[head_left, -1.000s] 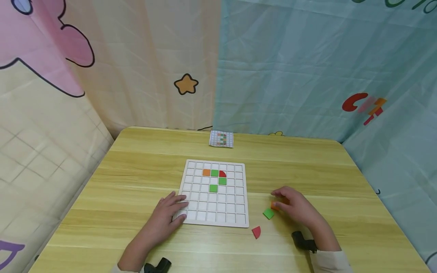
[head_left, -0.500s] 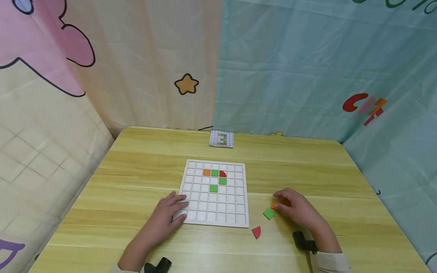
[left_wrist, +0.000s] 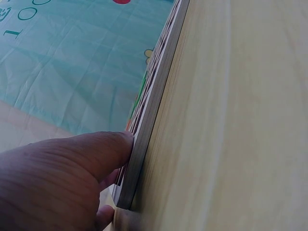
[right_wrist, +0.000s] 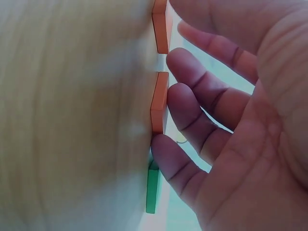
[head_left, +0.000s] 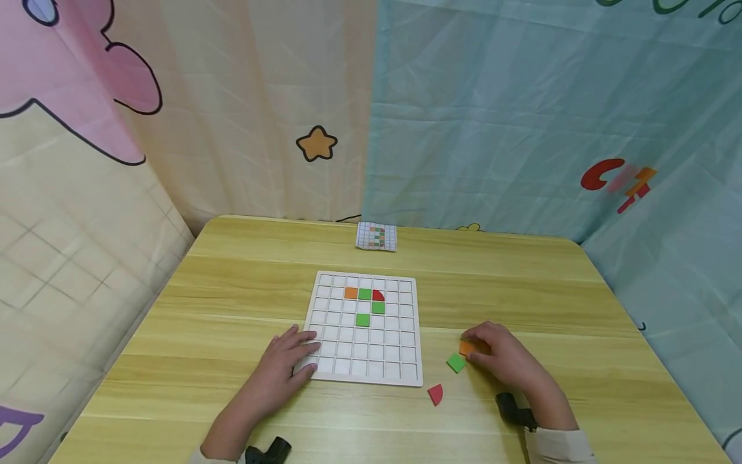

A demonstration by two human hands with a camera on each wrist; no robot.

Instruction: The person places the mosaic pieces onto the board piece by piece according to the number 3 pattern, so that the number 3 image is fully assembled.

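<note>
- Head view, far left: the person's left hand lies with its fingers loosely spread over the left edge of a white square grid board on a pale wood-grained table; the left wrist view shows its thumb touching the board's rim.
- On the board, an orange square tile, a green square tile and a red quarter-circle tile sit in one row, left to right; a second green tile lies directly below the red one, and a third lies lower left.
- Behind the board is a small printed grid card.
- Right of the board lie a loose red quarter-circle piece, a loose green square and a loose orange square.
- Far right, the right hand has bent fingers, its thumb at the loose orange square; whether it pinches that piece cannot be told. The right wrist view shows another orange piece and a green piece beside the fingers.
</note>
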